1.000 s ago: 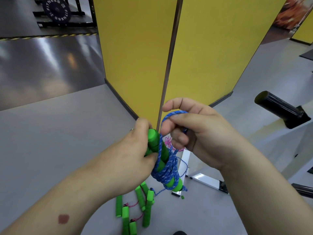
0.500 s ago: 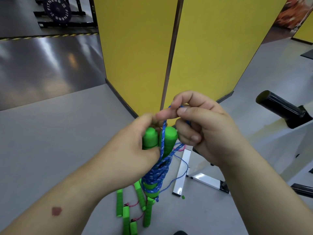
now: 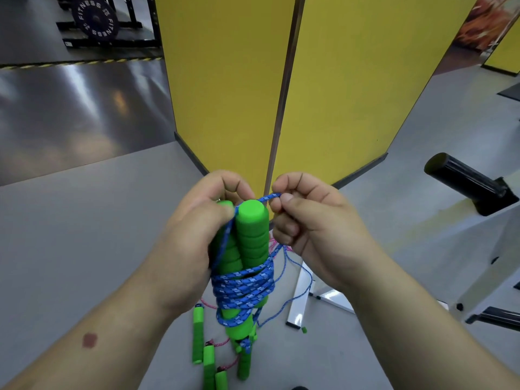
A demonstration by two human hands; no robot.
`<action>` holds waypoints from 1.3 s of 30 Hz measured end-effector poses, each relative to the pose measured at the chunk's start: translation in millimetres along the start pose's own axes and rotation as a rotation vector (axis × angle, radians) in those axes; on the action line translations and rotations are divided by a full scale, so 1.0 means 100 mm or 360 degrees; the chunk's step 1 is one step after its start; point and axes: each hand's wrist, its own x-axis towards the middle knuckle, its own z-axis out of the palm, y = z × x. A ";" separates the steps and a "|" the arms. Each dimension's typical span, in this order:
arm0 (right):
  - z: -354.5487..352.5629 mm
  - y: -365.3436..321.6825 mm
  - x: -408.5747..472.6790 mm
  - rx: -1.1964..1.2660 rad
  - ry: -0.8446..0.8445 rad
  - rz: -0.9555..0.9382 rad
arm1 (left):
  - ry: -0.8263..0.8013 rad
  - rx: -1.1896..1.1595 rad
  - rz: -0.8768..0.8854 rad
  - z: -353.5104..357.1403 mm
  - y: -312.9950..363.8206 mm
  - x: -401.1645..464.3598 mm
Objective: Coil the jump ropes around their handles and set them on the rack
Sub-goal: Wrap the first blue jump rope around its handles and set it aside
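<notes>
We see the left hand [image 3: 194, 240] at centre gripping two handles [image 3: 247, 243] held side by side and upright, with the rope [image 3: 243, 289] coiled around their lower half. At three o'clock of the handle tops, the right hand [image 3: 312, 229] pinches a rope strand. Below, at six o'clock, more handles [image 3: 209, 358] lie on the floor [image 3: 84, 220]. A divider panel [image 3: 281, 94] stands behind at twelve; a frame [image 3: 475, 249] sits at three o'clock.

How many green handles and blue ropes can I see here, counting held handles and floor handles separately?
Held green handles: 2
Floor green handles: 4 in view
Blue rope: 1
Total: 7; the held bundle may hide more on the floor.
</notes>
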 end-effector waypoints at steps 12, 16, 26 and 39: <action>-0.11 -0.20 -0.05 -0.0630 -0.0146 0.0034 | 0.0022 0.0212 -0.0007 -0.10 0.05 0.05; -0.15 -0.18 -0.09 -0.1056 -0.0233 0.0001 | 0.0080 0.0116 0.0006 -0.06 0.00 0.04; -0.21 -0.22 -0.11 -0.1565 -0.0242 0.0085 | 0.0152 0.0480 0.0072 -0.03 -0.07 0.02; -0.24 -0.59 -0.12 -0.1252 -0.0454 -0.0033 | 0.0303 0.1091 0.0466 -0.05 0.14 0.31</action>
